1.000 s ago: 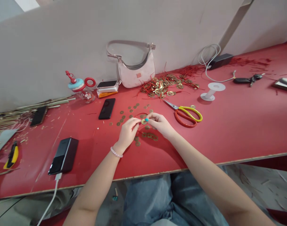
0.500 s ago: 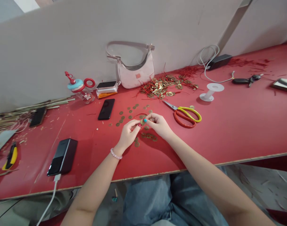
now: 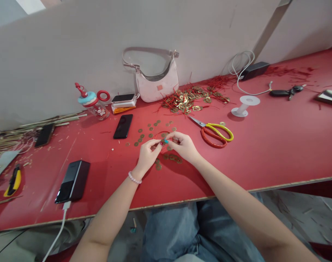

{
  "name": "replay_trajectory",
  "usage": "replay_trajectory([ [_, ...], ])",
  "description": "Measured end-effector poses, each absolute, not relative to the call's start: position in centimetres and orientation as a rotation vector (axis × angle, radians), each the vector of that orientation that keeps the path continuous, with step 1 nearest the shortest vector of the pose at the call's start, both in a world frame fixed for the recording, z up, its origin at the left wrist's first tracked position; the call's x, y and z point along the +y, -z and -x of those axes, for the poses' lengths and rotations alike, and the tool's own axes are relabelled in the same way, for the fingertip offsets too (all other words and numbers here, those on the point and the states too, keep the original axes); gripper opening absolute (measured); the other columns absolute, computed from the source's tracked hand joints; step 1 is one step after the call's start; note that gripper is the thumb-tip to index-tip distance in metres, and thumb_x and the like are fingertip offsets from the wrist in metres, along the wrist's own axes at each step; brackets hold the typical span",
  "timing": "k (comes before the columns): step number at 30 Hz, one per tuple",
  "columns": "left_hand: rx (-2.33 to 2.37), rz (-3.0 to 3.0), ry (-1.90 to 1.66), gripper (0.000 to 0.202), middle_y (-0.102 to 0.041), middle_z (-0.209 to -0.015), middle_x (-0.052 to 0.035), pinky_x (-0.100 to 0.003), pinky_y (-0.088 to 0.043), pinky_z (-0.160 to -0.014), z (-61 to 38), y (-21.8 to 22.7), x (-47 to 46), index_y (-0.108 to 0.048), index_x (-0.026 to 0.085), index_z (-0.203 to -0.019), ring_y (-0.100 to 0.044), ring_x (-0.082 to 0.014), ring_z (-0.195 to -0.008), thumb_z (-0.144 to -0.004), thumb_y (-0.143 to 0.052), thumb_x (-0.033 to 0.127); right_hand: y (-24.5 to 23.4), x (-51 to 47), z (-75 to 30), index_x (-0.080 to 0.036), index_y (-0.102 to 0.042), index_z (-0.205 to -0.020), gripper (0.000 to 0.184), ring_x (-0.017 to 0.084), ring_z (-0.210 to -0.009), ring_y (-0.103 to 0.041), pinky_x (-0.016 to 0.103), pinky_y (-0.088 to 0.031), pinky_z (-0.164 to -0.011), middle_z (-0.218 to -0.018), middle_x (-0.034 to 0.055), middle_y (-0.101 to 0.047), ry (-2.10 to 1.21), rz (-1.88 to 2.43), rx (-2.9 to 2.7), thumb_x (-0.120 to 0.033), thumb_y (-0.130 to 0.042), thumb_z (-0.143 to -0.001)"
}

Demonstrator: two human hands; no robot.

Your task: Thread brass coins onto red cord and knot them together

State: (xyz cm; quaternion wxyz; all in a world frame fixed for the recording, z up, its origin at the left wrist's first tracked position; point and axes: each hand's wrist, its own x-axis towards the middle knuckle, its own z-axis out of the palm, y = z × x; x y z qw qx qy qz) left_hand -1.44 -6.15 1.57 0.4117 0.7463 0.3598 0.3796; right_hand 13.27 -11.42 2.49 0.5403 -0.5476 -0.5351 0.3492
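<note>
My left hand (image 3: 148, 155), a beaded bracelet at its wrist, is closed in a pinch on a small brass coin with a hole. My right hand (image 3: 183, 146) meets it fingertip to fingertip, pinching thin red cord (image 3: 160, 133) at the coin; the fingers partly hide both. The cord curves in a loop just behind the fingertips. Loose coins (image 3: 151, 135) lie on the red table beyond and left of my hands. A short overlapping row of coins (image 3: 173, 158) and a few more coins (image 3: 158, 166) lie nearer me, below the hands.
Scissors (image 3: 213, 134) lie right of my hands, near a white spool (image 3: 245, 106). Behind is a heap of corded coins (image 3: 186, 101) before a pink handbag (image 3: 158, 85). Leftward are a phone (image 3: 123, 126), a cup (image 3: 96, 105), a power bank (image 3: 73, 181) and a utility knife (image 3: 13, 181).
My right thumb and fingertips have shifted slightly left, closer to the left fingertips, over the coin. My left hand stays almost in place.
</note>
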Motion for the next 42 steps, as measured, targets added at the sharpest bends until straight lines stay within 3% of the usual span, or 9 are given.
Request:
replay_trajectory([
  [5, 0.960, -1.798, -0.973, 0.018, -0.068, -0.068, -0.0046, -0.024, -0.050, -0.056, 1.52, -1.55, -5.91, -0.067, 0.013, -0.085, -0.061, -0.0137, -0.060, -0.077, -0.057, 0.027, -2.50, -11.45, -13.28, -0.018, -0.058, -0.078, 0.011, 0.006, -0.046, -0.028, 0.022, -0.024, -0.048, -0.050, -0.0069, -0.031, -0.821, 1.335, -1.289, -0.028, -0.054, -0.074],
  [9, 0.948, -1.846, -0.992, 0.019, -0.069, -0.078, -0.0066, -0.025, -0.051, -0.062, 1.58, -1.50, -5.79, -0.067, 0.013, -0.086, -0.063, -0.0145, -0.068, -0.078, -0.056, 0.028, -2.57, -11.56, -13.35, -0.019, -0.055, -0.080, 0.010, 0.007, -0.046, -0.029, 0.022, -0.025, -0.048, -0.051, -0.0071, -0.032, -0.839, 1.315, -1.290, -0.026, -0.053, -0.074],
  [14, 1.009, -1.952, -1.005, 0.017, -0.069, -0.081, -0.0079, -0.026, -0.051, -0.064, 1.57, -1.73, -5.86, -0.067, 0.014, -0.084, -0.064, -0.0158, -0.073, -0.079, -0.056, 0.025, -2.11, -11.70, -13.58, -0.022, -0.040, -0.092, 0.019, 0.009, -0.055, -0.041, 0.023, -0.034, -0.056, -0.063, -0.0051, -0.040, -0.903, 1.230, -1.232, -0.015, -0.036, -0.075],
  [19, 1.025, -2.060, -1.040, 0.016, -0.068, -0.084, -0.0077, -0.024, -0.051, -0.061, 1.65, -1.79, -5.87, -0.067, 0.014, -0.086, -0.063, -0.0147, -0.072, -0.079, -0.055, 0.023, -2.03, -11.80, -13.45, -0.021, -0.031, -0.090, 0.014, 0.009, -0.056, -0.037, 0.023, -0.032, -0.057, -0.065, -0.0048, -0.038, -0.802, 1.228, -1.412, -0.016, -0.036, -0.078],
  [29, 1.047, -2.124, -1.053, 0.017, -0.068, -0.086, -0.0084, -0.024, -0.052, -0.060, 1.71, -1.77, -5.96, -0.067, 0.014, -0.087, -0.063, -0.0150, -0.071, -0.079, -0.055, 0.023, -2.75, -12.32, -13.20, -0.022, -0.031, -0.083, 0.013, 0.007, -0.049, -0.030, 0.021, -0.029, -0.054, -0.057, -0.0080, -0.036, -0.859, 1.286, -1.565, -0.014, -0.038, -0.076],
  [42, 0.999, -2.180, -1.082, 0.016, -0.068, -0.082, -0.0078, -0.024, -0.052, -0.060, 1.66, -1.64, -5.98, -0.067, 0.014, -0.085, -0.063, -0.0143, -0.069, -0.079, -0.054, 0.022, -2.55, -12.14, -13.20, -0.021, -0.031, -0.084, 0.017, 0.006, -0.045, -0.034, 0.018, -0.031, -0.051, -0.054, -0.0089, -0.041, -0.890, 1.272, -1.563, -0.011, -0.037, -0.073],
])
